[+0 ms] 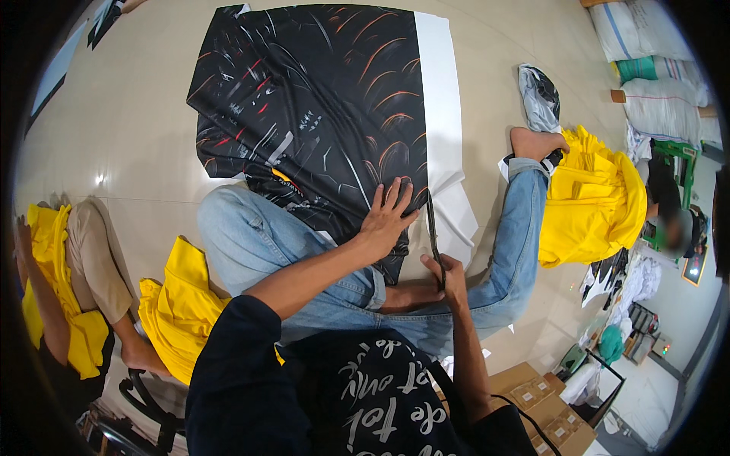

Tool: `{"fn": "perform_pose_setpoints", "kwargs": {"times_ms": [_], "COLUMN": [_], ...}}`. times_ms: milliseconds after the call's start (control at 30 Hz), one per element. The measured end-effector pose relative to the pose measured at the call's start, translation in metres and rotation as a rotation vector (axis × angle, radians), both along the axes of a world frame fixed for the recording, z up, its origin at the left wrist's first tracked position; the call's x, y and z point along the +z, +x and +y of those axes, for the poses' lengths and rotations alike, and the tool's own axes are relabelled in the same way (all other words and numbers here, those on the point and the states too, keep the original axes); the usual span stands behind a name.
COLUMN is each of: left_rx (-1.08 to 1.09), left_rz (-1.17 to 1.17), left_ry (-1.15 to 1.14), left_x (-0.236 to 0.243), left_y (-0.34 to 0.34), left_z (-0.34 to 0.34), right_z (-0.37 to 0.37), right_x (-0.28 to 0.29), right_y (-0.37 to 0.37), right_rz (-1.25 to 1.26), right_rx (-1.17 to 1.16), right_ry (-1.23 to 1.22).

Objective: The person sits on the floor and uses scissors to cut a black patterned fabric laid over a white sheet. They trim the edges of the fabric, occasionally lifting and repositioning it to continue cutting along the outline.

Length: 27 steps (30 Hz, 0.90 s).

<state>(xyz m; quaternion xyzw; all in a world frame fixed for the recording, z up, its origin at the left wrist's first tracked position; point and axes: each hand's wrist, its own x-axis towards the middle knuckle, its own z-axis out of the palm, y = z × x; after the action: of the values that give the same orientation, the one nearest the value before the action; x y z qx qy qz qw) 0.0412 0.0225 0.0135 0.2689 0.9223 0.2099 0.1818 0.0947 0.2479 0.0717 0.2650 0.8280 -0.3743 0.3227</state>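
A large black printed fabric [319, 91] with orange, red and grey streaks lies on the floor in front of me, partly over my bent leg. Along its right side runs a white strip [443, 99]. My left hand [385, 222] rests flat on the fabric's lower right part, fingers spread. Low on the right, my right hand [447, 277] is closed around long dark scissors [433, 228], their blades pointing away from me along the border between black and white. The handles are mostly hidden by my fingers.
Yellow fabric piles lie to the right [593, 197] and left [179, 311]. A grey-black bundle [540, 99] sits beyond my right foot. White sacks [658, 110] are stacked far right, cardboard boxes [532, 403] at lower right. Another person [91, 258] sits at the left with yellow cloth.
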Motion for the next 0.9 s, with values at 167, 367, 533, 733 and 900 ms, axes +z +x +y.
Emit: {"fn": "perform_pose_setpoints", "kwargs": {"times_ms": [167, 367, 533, 733, 900], "left_rx": [-0.005, -0.014, 0.001, -0.001, -0.011], "left_rz": [-0.092, -0.112, -0.095, -0.085, -0.096], "left_ry": [0.008, 0.013, 0.046, 0.052, 0.034], "left_x": [-0.008, -0.011, -0.014, -0.016, -0.013], "left_y": [0.004, 0.004, 0.006, 0.007, 0.007], "left_z": [0.002, 0.002, 0.002, 0.002, 0.002], "right_z": [0.006, 0.005, 0.014, -0.001, -0.01], "right_x": [-0.023, -0.04, -0.049, -0.037, -0.027], "right_y": [0.004, 0.0, 0.002, -0.016, -0.024], "right_rz": [0.048, 0.096, 0.174, 0.125, 0.073], "right_rx": [0.036, -0.01, 0.068, -0.031, -0.009], "right_ry": [0.028, -0.019, 0.046, -0.046, -0.001]}}
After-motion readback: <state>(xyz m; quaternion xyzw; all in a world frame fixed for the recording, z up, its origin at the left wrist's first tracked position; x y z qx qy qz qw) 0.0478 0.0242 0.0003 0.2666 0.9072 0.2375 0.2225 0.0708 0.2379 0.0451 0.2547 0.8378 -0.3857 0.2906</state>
